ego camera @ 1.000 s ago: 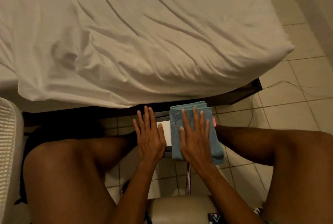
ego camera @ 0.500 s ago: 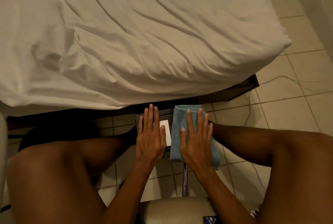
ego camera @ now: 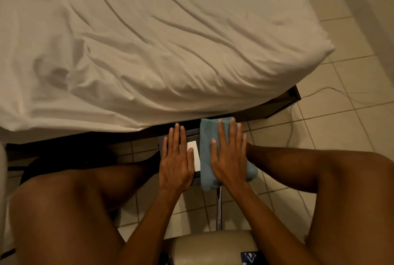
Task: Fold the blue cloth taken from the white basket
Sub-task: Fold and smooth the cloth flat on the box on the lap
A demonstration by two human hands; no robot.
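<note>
The blue cloth lies folded into a narrow strip on a small dark stand between my knees. My right hand rests flat on top of it, palm down, fingers spread, covering its middle. My left hand lies flat beside the cloth on the stand, fingers apart, partly over a white card. Neither hand grips anything. The white basket shows only as a pale edge at the far left.
A bed with a rumpled white sheet fills the upper view, its dark frame just beyond the stand. Tiled floor with a thin cable lies to the right. My bare legs flank the stand. A padded seat is below.
The view has shifted slightly, so the basket has slid almost out at the left. Both hands stay flat in the same places, the right one on the cloth.
</note>
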